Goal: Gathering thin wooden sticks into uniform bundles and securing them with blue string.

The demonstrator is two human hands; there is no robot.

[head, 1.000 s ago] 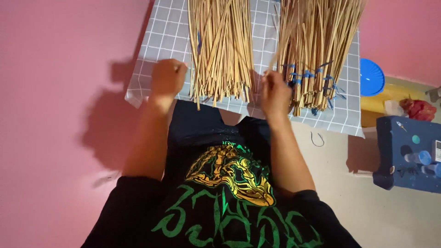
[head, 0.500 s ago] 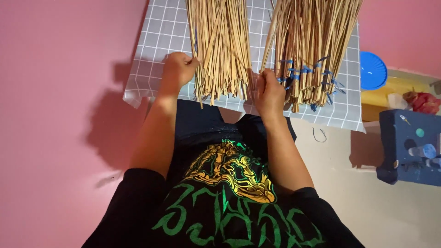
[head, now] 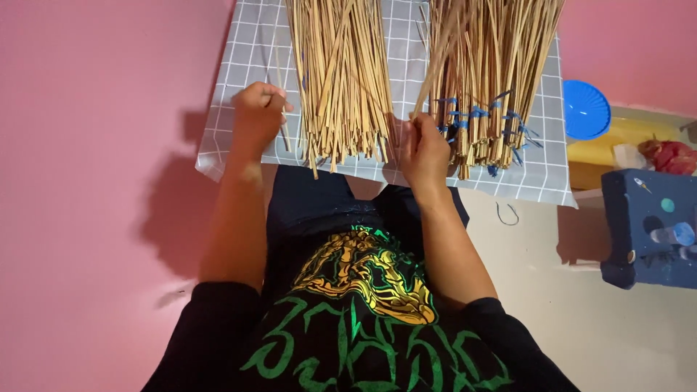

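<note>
Looking down through the head view: grey checked cloth [head: 239, 80] spread over the lap, taken as landmark for everything below.

Left hand [head: 255, 116] over the cloth's left part, near its front edge. Fingers curled together, pinched on a thin single stick [head: 284, 134] that runs down past the knuckles and lies on the cloth. Just right of that hand, loose stick pile [head: 341, 72] lying lengthwise across the cloth's middle, pale straw colour, ragged ends reaching the front edge, one or two poking past it.

Right hand [head: 425, 152] at the cloth's front edge, between the two piles. Fingers closed, gripping a few slanting sticks [head: 435, 69] lifted off the neighbouring heap; exact count too fine to tell. Tied stick pile [head: 494, 72] on the cloth's right part, touching that hand's knuckles, small bunches bound with blue ties [head: 472, 112] close to the lower ends. Piles apart, a strip of bare cloth between them.

Off the cloth's right edge: blue round lid [head: 585, 109], just beside the corner, with a yellow tray [head: 617, 138] below it holding something red [head: 671, 154]. Further right, dark blue box [head: 646, 225] on the floor, well apart from the cloth. Small wire loop [head: 507, 214] on the floor just under the cloth's right front corner. Pink wall [head: 102, 145] to the cloth's left. Black shirt with green and gold print [head: 363, 290] below the cloth.
</note>
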